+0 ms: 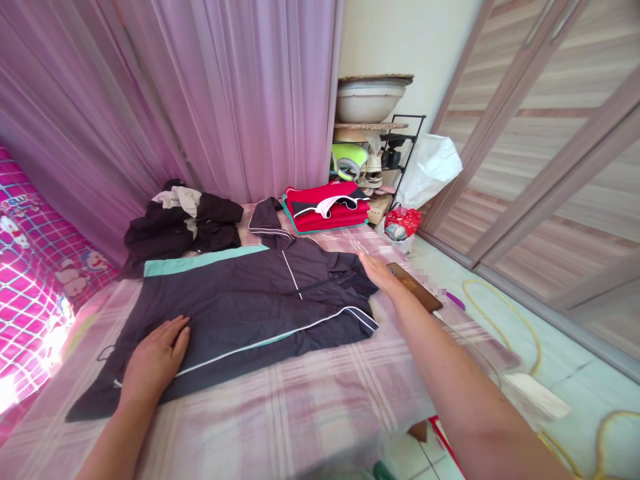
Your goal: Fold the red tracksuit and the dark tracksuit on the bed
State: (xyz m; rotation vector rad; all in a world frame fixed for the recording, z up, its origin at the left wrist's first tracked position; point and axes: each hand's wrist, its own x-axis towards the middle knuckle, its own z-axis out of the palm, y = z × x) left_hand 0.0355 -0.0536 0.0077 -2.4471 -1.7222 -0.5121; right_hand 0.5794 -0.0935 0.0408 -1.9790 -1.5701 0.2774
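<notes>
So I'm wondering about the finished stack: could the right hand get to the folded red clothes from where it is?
Probably yes. The right hand lies flat at the dark jacket's far edge, and the folded red clothes sit just beyond on the same bed, with only bare sheet between them.

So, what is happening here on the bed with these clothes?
A person is pressing both hands flat on a dark jacket spread over the striped bed cover. The left hand lies on its lower part, and the right hand rests at its right edge. Behind it are a heap of dark clothes and a folded red stack.
</notes>
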